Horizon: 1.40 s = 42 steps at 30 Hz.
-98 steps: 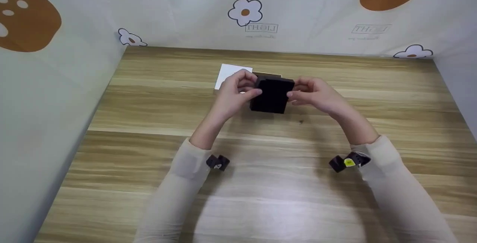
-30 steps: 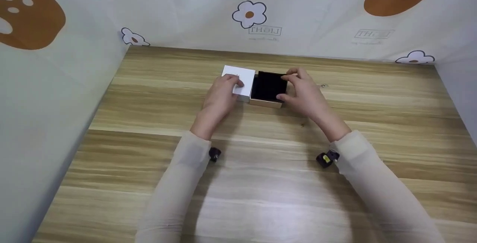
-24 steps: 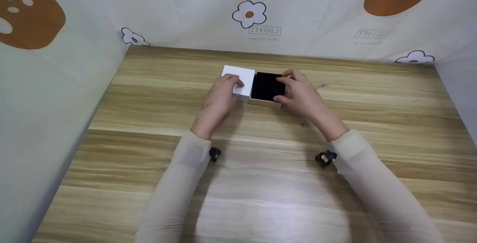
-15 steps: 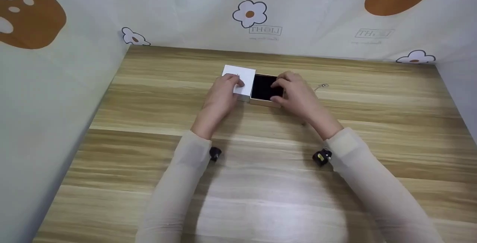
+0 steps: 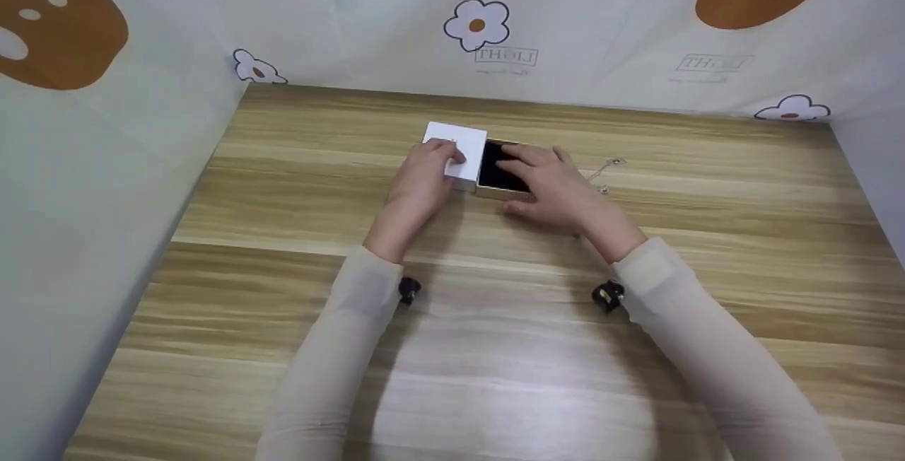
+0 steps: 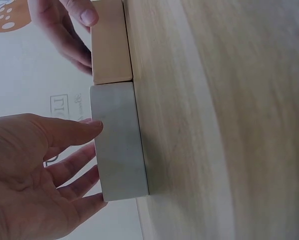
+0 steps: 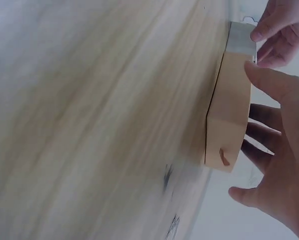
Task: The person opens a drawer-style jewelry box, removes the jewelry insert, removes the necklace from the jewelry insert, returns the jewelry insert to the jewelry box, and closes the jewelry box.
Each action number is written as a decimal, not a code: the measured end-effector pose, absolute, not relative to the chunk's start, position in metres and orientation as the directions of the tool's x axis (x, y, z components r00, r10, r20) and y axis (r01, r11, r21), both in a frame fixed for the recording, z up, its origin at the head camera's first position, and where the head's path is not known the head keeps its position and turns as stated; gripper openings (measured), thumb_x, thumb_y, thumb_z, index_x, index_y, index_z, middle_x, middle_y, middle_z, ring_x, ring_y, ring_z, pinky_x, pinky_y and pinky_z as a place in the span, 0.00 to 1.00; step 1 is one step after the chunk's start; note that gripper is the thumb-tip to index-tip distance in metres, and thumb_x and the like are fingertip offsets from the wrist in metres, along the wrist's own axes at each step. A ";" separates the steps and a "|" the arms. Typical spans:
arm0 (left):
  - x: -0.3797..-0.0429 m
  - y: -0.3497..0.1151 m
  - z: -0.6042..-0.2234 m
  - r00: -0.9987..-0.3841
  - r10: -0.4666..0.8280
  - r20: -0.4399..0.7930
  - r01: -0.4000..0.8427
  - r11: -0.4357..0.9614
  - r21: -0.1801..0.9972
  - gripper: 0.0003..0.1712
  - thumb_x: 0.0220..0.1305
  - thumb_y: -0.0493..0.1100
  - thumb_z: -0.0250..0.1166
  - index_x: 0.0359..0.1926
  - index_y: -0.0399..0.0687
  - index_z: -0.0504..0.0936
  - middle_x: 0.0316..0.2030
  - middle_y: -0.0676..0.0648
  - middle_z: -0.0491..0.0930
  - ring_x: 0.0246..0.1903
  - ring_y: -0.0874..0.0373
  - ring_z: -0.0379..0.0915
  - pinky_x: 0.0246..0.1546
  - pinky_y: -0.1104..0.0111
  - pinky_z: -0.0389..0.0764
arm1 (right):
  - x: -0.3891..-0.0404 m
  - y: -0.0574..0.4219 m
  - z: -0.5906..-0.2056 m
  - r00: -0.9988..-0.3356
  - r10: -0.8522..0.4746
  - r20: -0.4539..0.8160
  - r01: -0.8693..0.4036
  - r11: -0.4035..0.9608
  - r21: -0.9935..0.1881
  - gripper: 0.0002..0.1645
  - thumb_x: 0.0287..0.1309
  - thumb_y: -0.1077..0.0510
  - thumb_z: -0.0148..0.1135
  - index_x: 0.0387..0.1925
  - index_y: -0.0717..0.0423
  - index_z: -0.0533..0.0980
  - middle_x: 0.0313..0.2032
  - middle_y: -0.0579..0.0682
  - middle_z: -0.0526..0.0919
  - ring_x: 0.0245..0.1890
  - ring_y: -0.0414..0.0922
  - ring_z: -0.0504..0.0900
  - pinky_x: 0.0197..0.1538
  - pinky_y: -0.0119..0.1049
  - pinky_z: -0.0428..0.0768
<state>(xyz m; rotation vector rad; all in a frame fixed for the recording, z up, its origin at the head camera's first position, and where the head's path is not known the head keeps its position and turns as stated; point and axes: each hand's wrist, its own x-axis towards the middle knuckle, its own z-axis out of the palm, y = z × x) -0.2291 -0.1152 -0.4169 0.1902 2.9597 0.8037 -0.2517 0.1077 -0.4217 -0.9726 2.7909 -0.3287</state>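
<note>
A white box sleeve [image 5: 468,138] lies at the back middle of the table. My left hand [image 5: 421,174] rests on it, fingertips on the top and thumb at the near upper edge. Butting against its right side is a tan box drawer [image 7: 227,95] with a small tab [image 7: 224,157] on its end. A black insert [image 5: 489,168] sits inside the drawer, its right part hidden under my right hand [image 5: 557,189]. Those fingers lie stretched over the insert, while the thumb is by the drawer's near edge.
A thin chain [image 5: 606,165] with small pendants lies on the wooden table [image 5: 495,319] just right of my right hand. A patterned cloth wall [image 5: 353,30] rises right behind the table's back edge.
Both hands earlier held the black insert up; it now lies in the drawer. My right hand has since slid left over it, uncovering more chain. Lately the left hand stays on the sleeve.
</note>
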 end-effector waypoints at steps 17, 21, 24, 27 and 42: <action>-0.234 -0.110 -0.413 -0.992 0.121 -0.045 0.086 0.881 0.465 0.20 0.61 0.28 0.58 0.52 0.47 0.82 0.63 0.47 0.76 0.64 0.46 0.69 0.67 0.61 0.72 | -0.261 0.111 -0.421 -0.849 -0.527 -0.038 -0.492 0.815 -0.306 0.50 0.52 0.43 0.68 0.74 0.48 0.60 0.75 0.60 0.57 0.70 0.65 0.61 0.72 0.61 0.62; -0.235 -0.110 -0.412 -0.991 0.119 -0.053 0.082 0.886 0.457 0.20 0.62 0.28 0.57 0.52 0.48 0.82 0.62 0.48 0.76 0.64 0.47 0.69 0.66 0.62 0.72 | -0.264 0.113 -0.422 -0.885 -0.460 -0.069 -0.409 0.839 -0.358 0.51 0.52 0.44 0.68 0.74 0.51 0.58 0.73 0.62 0.61 0.67 0.65 0.68 0.69 0.60 0.69; -0.235 -0.110 -0.412 -0.992 0.114 -0.056 0.076 0.887 0.456 0.20 0.62 0.28 0.57 0.52 0.49 0.82 0.62 0.49 0.76 0.64 0.48 0.69 0.65 0.61 0.73 | -0.265 0.111 -0.421 -0.894 -0.443 -0.063 -0.386 0.836 -0.390 0.51 0.53 0.41 0.70 0.74 0.49 0.59 0.71 0.61 0.65 0.66 0.62 0.71 0.67 0.59 0.71; -0.235 -0.112 -0.412 -0.993 0.107 -0.054 0.070 0.887 0.457 0.20 0.62 0.28 0.57 0.51 0.49 0.82 0.62 0.49 0.76 0.64 0.48 0.69 0.63 0.60 0.75 | -0.265 0.108 -0.420 -0.897 -0.439 -0.060 -0.381 0.833 -0.401 0.52 0.53 0.39 0.71 0.74 0.47 0.59 0.70 0.59 0.66 0.66 0.61 0.71 0.67 0.59 0.71; -0.233 -0.118 -0.412 -0.986 0.152 -0.069 0.101 0.875 0.474 0.17 0.62 0.29 0.62 0.51 0.47 0.82 0.62 0.46 0.75 0.66 0.48 0.67 0.68 0.60 0.71 | -0.255 0.084 -0.422 -0.955 -0.280 -0.097 -0.123 0.673 -0.729 0.47 0.60 0.48 0.67 0.71 0.59 0.54 0.59 0.64 0.70 0.53 0.57 0.76 0.60 0.51 0.77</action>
